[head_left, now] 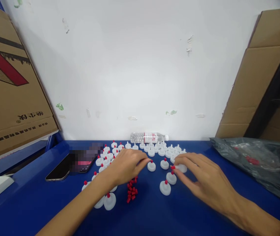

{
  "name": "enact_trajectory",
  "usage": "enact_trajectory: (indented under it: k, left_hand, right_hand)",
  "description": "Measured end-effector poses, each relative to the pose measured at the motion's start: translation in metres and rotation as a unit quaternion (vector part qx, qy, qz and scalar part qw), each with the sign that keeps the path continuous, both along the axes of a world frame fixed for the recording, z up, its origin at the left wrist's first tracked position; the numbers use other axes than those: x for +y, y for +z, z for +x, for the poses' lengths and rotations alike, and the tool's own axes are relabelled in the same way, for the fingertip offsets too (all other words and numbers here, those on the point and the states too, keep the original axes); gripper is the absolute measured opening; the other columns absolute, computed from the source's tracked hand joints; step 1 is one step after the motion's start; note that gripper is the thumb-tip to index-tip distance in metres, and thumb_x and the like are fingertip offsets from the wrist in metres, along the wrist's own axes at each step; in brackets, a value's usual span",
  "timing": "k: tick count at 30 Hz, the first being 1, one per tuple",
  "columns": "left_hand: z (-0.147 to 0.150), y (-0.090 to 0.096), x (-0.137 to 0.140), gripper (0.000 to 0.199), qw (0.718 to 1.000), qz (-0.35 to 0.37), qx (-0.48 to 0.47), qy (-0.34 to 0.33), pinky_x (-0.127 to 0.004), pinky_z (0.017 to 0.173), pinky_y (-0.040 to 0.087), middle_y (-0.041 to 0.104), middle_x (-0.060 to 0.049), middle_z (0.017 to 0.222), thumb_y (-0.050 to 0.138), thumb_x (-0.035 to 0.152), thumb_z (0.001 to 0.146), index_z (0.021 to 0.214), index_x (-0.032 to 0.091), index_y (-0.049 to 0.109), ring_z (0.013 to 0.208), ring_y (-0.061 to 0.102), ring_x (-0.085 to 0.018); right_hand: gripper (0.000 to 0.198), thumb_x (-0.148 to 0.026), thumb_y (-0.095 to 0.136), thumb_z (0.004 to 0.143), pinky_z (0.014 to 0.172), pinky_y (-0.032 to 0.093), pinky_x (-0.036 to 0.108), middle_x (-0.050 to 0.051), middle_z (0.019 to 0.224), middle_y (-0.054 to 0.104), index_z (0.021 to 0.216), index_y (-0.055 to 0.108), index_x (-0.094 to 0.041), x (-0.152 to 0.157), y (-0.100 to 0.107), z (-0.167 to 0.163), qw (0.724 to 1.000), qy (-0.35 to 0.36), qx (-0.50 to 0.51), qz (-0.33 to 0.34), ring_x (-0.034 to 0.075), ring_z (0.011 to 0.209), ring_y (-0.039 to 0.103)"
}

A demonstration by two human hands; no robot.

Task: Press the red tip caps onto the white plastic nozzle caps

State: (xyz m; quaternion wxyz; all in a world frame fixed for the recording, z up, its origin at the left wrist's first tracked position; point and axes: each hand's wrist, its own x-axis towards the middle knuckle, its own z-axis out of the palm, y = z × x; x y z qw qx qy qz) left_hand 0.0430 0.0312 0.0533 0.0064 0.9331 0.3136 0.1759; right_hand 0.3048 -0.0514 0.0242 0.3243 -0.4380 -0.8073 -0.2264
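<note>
My left hand (130,165) is closed, its fingertips pinched at the small red cap on top of a round white nozzle lid (151,167) that stands on the blue table. My right hand (202,178) pinches a small red cap (173,167) between thumb and fingertips. Beneath its fingers a white lid (182,168) is partly hidden. Red-tipped white lids stand nearby, one (164,164) between my hands and another (165,187) closer to me. A pile of loose red caps (131,191) lies below my left hand, partly covered by it.
Bare-tipped white lids (161,152) cluster at the back, before a lying plastic bottle (150,137). More red-tipped lids (110,201) stand left, near two phones (58,168). A dark plastic bag (253,167) lies right. Cardboard (14,98) flanks the white wall.
</note>
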Motion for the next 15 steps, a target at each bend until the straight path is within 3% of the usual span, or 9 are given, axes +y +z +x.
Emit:
enact_trajectory:
  k: [3, 6, 11, 15]
  left_hand:
    - [-0.012, -0.002, 0.016, 0.036, 0.993, 0.028, 0.100, 0.059, -0.030, 0.064, 0.040, 0.075, -0.007, 0.082, 0.047, 0.031, 0.106, 0.087, 0.018, 0.075, 0.075, 0.069, -0.021]
    - [-0.020, -0.001, 0.023, 0.024, 0.984, 0.001, 0.151, 0.094, -0.030, 0.066, 0.043, 0.077, -0.008, 0.085, 0.057, 0.027, 0.100, 0.089, 0.019, 0.077, 0.081, 0.071, -0.024]
    - [-0.028, 0.004, 0.024, 0.019, 0.978, -0.026, 0.169, 0.121, -0.030, 0.069, 0.047, 0.077, -0.009, 0.087, 0.062, 0.013, 0.090, 0.088, 0.020, 0.079, 0.081, 0.071, -0.025]
    - [-0.029, 0.007, 0.021, 0.023, 0.974, -0.043, 0.176, 0.133, -0.030, 0.071, 0.047, 0.075, -0.008, 0.082, 0.060, 0.007, 0.085, 0.084, 0.021, 0.079, 0.079, 0.070, -0.025]
  right_hand:
    - [0.010, -0.021, 0.054, 0.102, 0.080, 0.050, 0.037, 0.007, 0.099, 0.074, 0.102, 0.064, -0.021, 0.004, 0.002, 0.006, 0.998, -0.023, -0.023, -0.057, 0.022, 0.089, 0.069]
    - [0.009, -0.022, 0.054, 0.102, 0.085, 0.050, 0.038, 0.005, 0.097, 0.073, 0.103, 0.063, -0.021, 0.007, 0.001, 0.009, 0.995, -0.021, -0.036, -0.092, 0.021, 0.091, 0.068]
    - [0.012, -0.028, 0.052, 0.104, 0.085, 0.048, 0.041, 0.009, 0.116, 0.069, 0.102, 0.063, -0.023, 0.014, -0.007, 0.014, 0.994, -0.042, -0.046, -0.091, 0.025, 0.100, 0.065]
    - [0.014, -0.029, 0.054, 0.102, 0.076, 0.046, 0.038, 0.006, 0.099, 0.068, 0.097, 0.066, -0.023, 0.018, -0.012, 0.019, 0.990, -0.077, -0.065, -0.104, 0.023, 0.083, 0.064]
